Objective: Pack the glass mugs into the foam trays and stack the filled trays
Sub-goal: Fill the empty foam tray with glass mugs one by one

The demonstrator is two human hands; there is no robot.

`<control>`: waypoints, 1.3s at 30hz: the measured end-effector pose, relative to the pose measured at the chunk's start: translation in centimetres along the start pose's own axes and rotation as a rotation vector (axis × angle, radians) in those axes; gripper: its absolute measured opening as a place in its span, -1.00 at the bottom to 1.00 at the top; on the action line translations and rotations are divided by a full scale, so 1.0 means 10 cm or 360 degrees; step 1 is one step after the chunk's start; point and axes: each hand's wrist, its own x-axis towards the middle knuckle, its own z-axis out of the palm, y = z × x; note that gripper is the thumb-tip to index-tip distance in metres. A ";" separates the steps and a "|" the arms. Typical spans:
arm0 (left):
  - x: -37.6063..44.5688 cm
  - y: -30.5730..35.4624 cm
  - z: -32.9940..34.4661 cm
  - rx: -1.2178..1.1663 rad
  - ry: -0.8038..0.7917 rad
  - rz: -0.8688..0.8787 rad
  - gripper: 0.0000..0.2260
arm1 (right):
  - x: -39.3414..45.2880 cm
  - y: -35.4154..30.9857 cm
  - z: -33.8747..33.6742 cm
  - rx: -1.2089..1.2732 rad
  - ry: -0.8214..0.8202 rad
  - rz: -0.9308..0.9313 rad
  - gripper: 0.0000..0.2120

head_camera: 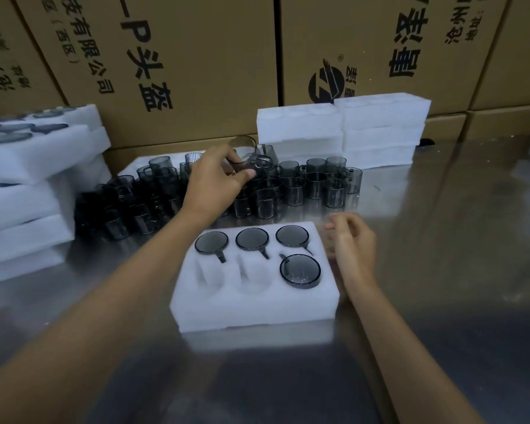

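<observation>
A white foam tray [257, 310] lies on the steel table in front of me. Mugs fill its three back pockets and its front right pocket [300, 270]; the front left and front middle pockets are bare. Behind it stands a crowd of smoky glass mugs [315, 182]. My left hand [214, 179] reaches over them and grips one glass mug [248, 154], lifted and tilted above the others. My right hand [352, 243] hovers by the tray's right edge with fingers loosely curled, holding nothing.
A stack of filled foam trays [28, 191] stands at the left. Two stacks of foam trays [343, 130] sit at the back right against a wall of printed cardboard boxes [181, 56]. Bare steel table [456, 240] stretches to the right and front.
</observation>
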 end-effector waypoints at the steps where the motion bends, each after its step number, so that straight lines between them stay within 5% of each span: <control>1: -0.11 0.06 -0.03 -0.0012 0.0010 0.0047 -0.78 | -0.02 -0.06 -0.02 -0.0001 0.0026 -0.0072 -0.89; 4: -0.43 0.20 -0.10 -0.0077 0.0018 0.0103 -0.77 | -0.18 -0.28 -0.04 0.0013 0.0006 -0.0331 -0.89; 8: -0.78 0.33 -0.12 -0.0184 0.0133 0.0046 -0.75 | -0.55 -0.49 0.07 -0.0068 -0.0350 -0.0527 -0.83; 13: -1.13 0.43 -0.09 -0.0038 0.0084 0.0043 -0.71 | -0.81 -0.50 0.23 -0.0066 -0.0477 -0.0435 -0.69; 17: -1.29 0.42 -0.14 0.0075 0.0091 0.0360 -0.77 | -0.85 -0.47 0.25 0.0086 -0.0457 -0.0342 -0.79; 22: -1.36 0.24 -0.12 -0.0328 -0.0260 0.0317 -0.28 | -0.77 -0.49 0.14 0.0063 -0.0349 -0.0476 -0.71; 29: -1.36 0.14 -0.21 -0.0185 -0.0248 0.0528 -0.44 | -0.82 -0.43 0.15 -0.0120 -0.0515 -0.0667 -0.74; 39: -1.35 0.07 -0.33 -0.0081 -0.0267 0.0205 -0.51 | -0.86 -0.38 0.16 -0.0435 -0.0524 -0.0894 -0.74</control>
